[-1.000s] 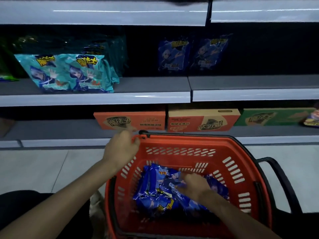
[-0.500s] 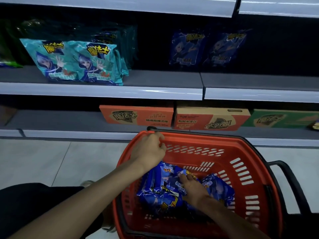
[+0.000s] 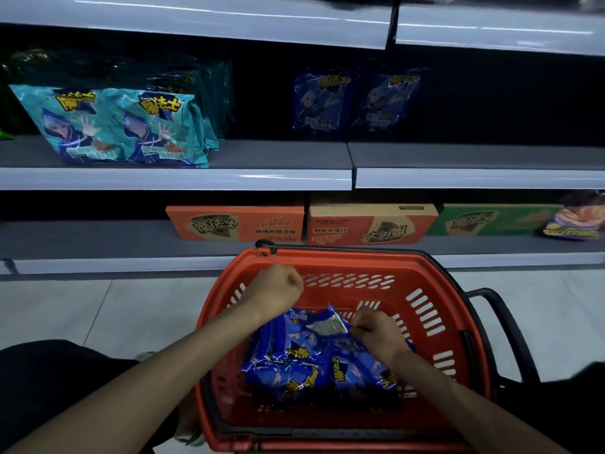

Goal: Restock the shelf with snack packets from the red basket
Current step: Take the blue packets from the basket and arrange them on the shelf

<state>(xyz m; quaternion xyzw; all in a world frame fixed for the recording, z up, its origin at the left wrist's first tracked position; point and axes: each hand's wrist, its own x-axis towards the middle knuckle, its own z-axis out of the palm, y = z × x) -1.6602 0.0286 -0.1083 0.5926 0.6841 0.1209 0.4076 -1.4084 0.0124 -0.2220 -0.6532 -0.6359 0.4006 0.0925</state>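
A red basket stands on the floor before the shelf, holding several blue snack packets. My right hand is inside the basket, fingers pinched on the top edge of one blue packet. My left hand hovers over the basket's far left part as a closed fist, off the rim, with nothing in it. On the middle shelf two blue packets stand at the back.
Teal packets lie at the middle shelf's left. The bottom shelf carries orange boxes, a green box and a purple packet. The basket's black handle sticks out to the right. Pale tiled floor lies left of the basket.
My left hand let go of the basket's rim and moved right, over the basket. My right hand pinched and lifted the top of a blue packet. The view tilted down slightly.
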